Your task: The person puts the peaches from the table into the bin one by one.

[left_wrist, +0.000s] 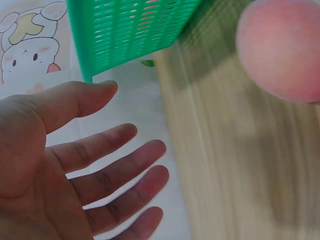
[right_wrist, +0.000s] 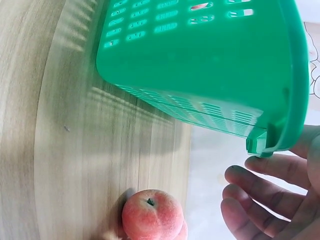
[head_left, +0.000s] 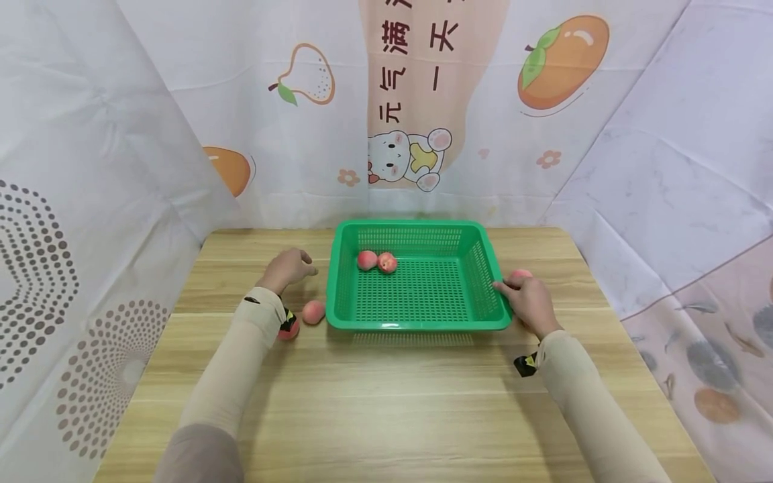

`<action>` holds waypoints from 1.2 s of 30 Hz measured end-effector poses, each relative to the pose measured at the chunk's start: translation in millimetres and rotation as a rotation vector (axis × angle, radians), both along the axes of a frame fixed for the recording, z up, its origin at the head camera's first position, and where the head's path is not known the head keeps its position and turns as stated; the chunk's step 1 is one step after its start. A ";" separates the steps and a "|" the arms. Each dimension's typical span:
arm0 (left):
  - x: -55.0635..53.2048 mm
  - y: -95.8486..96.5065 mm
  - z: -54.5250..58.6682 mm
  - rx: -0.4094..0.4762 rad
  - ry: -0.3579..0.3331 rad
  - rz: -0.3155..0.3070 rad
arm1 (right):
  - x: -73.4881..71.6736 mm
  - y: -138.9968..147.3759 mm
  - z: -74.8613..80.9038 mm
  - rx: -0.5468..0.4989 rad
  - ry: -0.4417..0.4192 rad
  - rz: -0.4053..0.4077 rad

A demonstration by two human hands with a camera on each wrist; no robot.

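Has a green rectangular plastic basket point(head_left: 417, 325), with perforated walls and floor, standing near the far edge of a light-brown wood-grain bench point(head_left: 398, 402). Holds the left hand point(head_left: 286, 270) open beside the basket's left wall, loosely spread at the fingers and gripping nothing. Pinches the basket's right rim with the right hand point(head_left: 531, 302). Has two round, pink-red peaches point(head_left: 367, 260) inside, side by side on the floor towards the far left corner. Shows a third round, pink-red peach point(head_left: 313, 312) on the bench just outside the left wall, and a fourth round, pink-red peach point(head_left: 290, 331) beside it, partly covered by a black wrist-worn device point(head_left: 286, 318). Includes seemingly two more round, pink-red peaches point(right_wrist: 151, 216) to the right of the basket, near the right hand, overlapping in the right wrist view and hard to separate from above. Wears pale beige sleeves point(head_left: 220, 382). Includes a white printed curtain point(head_left: 326, 147) behind the bench.
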State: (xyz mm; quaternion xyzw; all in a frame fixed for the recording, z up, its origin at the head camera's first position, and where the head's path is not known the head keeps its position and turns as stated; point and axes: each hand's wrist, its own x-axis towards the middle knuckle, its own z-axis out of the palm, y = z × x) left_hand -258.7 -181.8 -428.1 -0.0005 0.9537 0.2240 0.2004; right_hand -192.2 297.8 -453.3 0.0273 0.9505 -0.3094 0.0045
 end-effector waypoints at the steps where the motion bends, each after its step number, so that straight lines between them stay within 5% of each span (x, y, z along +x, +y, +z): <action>1: 1.7 -0.6 -1.0 -0.001 -0.010 0.000 | 0.2 -0.2 -0.2 -0.001 0.000 0.000; 14: 17.7 -2.9 -13.1 -0.027 -0.064 -0.071 | -1.8 1.6 -1.3 0.004 0.000 0.006; 23: 26.6 -6.3 -18.2 0.002 -0.221 -0.117 | -2.3 0.6 -2.0 0.004 -0.014 0.000; 36: 29.8 -2.7 -30.0 0.019 -0.218 -0.162 | -2.6 -0.2 -2.6 0.007 -0.009 0.003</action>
